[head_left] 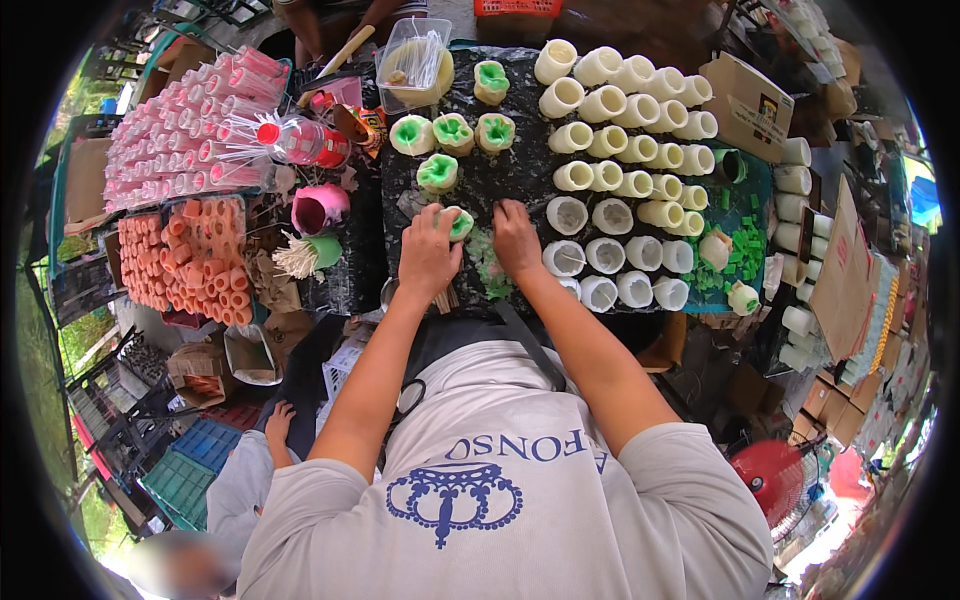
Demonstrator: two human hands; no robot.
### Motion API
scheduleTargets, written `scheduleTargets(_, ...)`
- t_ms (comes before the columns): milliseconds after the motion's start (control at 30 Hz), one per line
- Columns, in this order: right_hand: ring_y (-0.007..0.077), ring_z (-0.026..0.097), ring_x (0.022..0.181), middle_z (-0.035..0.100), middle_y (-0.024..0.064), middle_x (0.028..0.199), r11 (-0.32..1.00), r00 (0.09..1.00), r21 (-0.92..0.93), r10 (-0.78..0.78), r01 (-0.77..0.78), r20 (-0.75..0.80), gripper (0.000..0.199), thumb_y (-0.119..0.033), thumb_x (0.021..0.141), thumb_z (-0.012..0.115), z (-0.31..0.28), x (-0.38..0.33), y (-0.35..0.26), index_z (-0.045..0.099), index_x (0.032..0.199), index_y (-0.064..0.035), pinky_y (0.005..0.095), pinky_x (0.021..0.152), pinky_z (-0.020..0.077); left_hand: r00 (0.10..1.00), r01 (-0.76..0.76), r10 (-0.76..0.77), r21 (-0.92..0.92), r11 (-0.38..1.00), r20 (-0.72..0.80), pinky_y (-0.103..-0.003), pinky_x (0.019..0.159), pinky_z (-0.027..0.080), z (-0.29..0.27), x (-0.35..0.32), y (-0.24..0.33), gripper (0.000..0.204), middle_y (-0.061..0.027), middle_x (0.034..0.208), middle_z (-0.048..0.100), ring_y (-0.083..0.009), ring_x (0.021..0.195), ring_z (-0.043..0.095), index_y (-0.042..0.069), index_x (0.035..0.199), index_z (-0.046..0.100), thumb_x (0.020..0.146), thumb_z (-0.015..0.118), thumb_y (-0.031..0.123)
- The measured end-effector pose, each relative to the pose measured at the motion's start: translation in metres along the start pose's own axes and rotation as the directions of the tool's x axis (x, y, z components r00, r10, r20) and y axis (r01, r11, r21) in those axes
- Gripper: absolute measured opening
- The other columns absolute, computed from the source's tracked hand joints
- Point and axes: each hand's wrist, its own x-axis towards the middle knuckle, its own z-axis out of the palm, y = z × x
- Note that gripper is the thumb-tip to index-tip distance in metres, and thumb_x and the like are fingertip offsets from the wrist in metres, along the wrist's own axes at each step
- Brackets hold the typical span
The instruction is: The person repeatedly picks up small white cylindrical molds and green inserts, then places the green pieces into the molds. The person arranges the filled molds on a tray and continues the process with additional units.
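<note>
My left hand [428,252] is closed round a cream-coloured candle cup with green wax inside [461,223], near the front of the black-covered table [520,150]. To its right, my right hand [515,240] rests low on the table with its fingers curled together; whatever they may hold is hidden. Pale green wax scraps [490,265] lie between the two hands. Beyond them stand several more cream cups with green wax, among them a near one [437,173] and a far one [491,82].
Rows of hollow cream cups [605,103] and whiter cups [604,255] fill the right side, beside green wax chunks [735,250]. On the left are pink candles [190,130], orange tubes [185,265], a bottle [315,142] and a plastic tub [414,65]. Another person's hand [280,425] shows lower left.
</note>
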Motion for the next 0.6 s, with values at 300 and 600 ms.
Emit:
scheduleTargets(300, 0.0380, 0.064, 0.118, 0.065, 0.0175, 0.120, 0.963, 0.981, 0.204, 0.159, -0.179, 0.111, 0.022, -0.008, 0.097, 0.071, -0.011, -0.019, -0.018, 0.068, 0.116, 0.0014, 0.0453, 0.097, 0.0588, 1.000, -0.014, 0.014, -0.018, 1.000, -0.016, -0.051, 0.098, 0.052, -0.001, 0.002, -0.001, 0.059, -0.0139, 0.137, 0.059, -0.0381, 0.121, 0.063, 0.014, 0.140, 0.060, 0.087, 0.085, 0.015)
scheduleTargets(600, 0.0394, 0.065, 0.117, 0.062, 0.0162, 0.119, 0.912, 0.908, 0.118, 0.365, -0.393, 0.203, 0.030, -0.011, 0.091, 0.084, -0.010, 0.026, 0.006, 0.066, 0.115, -0.0063, 0.0509, 0.095, 0.0571, 1.000, -0.022, 0.022, -0.014, 1.000, -0.010, -0.051, 0.098, 0.052, -0.001, 0.002, -0.002, 0.061, -0.0143, 0.139, 0.058, -0.0380, 0.122, 0.063, 0.014, 0.142, 0.059, 0.086, 0.085, 0.016)
